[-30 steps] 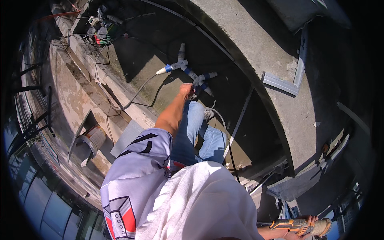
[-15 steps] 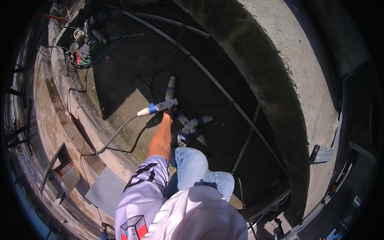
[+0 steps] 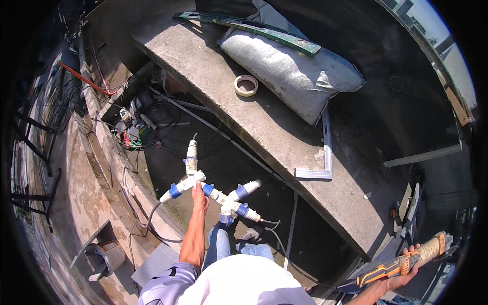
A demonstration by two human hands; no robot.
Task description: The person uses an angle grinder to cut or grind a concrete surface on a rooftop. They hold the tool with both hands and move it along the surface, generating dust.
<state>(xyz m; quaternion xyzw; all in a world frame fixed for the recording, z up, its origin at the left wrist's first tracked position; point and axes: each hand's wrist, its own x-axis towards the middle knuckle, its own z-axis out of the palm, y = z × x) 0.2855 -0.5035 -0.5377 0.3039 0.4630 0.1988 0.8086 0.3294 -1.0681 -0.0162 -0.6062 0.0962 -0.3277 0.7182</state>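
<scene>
My left hand [image 3: 200,195] grips a cluster of white and blue plug connectors and splitters [image 3: 227,206], joined in branches, with grey and black cables running from their ends. The cluster hangs above my legs [image 3: 218,244] and the shadowed floor below. At the lower right, my right hand [image 3: 406,274] is wrapped round an orange and black power tool [image 3: 386,267] with tan tape round its far end.
A concrete ledge [image 3: 264,132] holds a tape roll [image 3: 246,76], white sack [image 3: 290,76], green level [image 3: 246,25] and metal angle [image 3: 312,173]. Tangled cords and tools [image 3: 132,117] lie upper left. A bucket [image 3: 109,256] and grey board [image 3: 155,269] lie lower left.
My left hand has lifted the connector cluster up from the floor, and the view has swung to show more of the ledge. The power tool in my right hand has risen into fuller view.
</scene>
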